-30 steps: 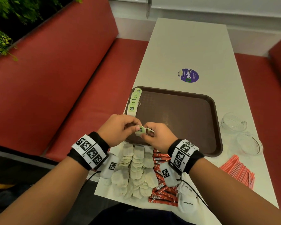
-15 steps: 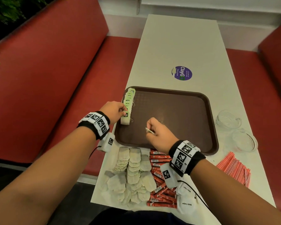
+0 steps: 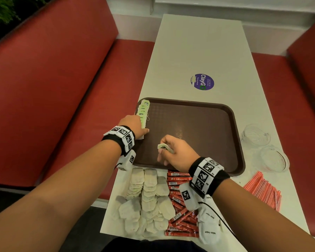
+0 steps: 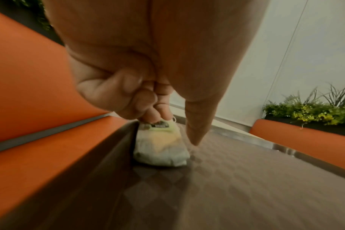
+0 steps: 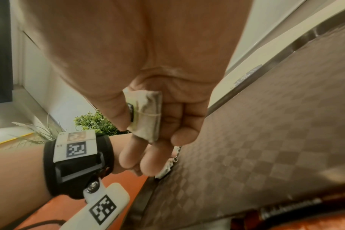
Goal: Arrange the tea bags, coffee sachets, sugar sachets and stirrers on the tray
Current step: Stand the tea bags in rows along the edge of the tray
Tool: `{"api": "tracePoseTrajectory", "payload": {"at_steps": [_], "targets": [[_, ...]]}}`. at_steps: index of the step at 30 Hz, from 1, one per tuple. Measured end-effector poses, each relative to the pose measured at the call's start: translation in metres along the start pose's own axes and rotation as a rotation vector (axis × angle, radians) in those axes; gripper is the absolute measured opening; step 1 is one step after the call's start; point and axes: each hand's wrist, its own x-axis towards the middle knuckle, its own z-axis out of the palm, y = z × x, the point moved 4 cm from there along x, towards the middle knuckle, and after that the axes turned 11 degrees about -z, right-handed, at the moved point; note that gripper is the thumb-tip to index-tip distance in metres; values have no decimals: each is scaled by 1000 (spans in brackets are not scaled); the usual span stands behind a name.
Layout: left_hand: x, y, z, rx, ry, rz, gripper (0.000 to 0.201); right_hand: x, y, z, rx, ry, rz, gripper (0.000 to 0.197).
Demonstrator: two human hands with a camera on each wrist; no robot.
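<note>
Our left hand [image 3: 135,125] pinches the near end of the tea bag row [image 3: 143,113] at the tray's [image 3: 198,106] nine o'clock edge. Our right hand [image 3: 175,151] has its grip clamped on a folded tea bag [image 3: 163,146] above the tray's six o'clock side.

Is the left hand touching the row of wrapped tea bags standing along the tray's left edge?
Touching. In the left wrist view the left hand has curled fingertips pressed on the top of the nearest bag in the tea bag row inside the tray.

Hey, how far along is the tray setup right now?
Early. Done: one row of tea bags along the tray edge, steadied by the left hand. In hand: right hand pinches another folded bag. Left on the table: loose tea bags, coffee sachets, sugar sachets, stirrers.
</note>
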Motion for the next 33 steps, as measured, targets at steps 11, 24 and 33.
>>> {"api": "tracePoseTrajectory", "payload": {"at_steps": [11,24,33], "targets": [[-28,6,-29,-321,20,188,27,4,4,-7,-77,38,-35,4],[-106,0,-45,-636,39,594,3,10,0,-3,-73,40,-30,9],[-78,-22,-50,-699,101,397,9,1,6,0,-128,-73,-1,40]]}}
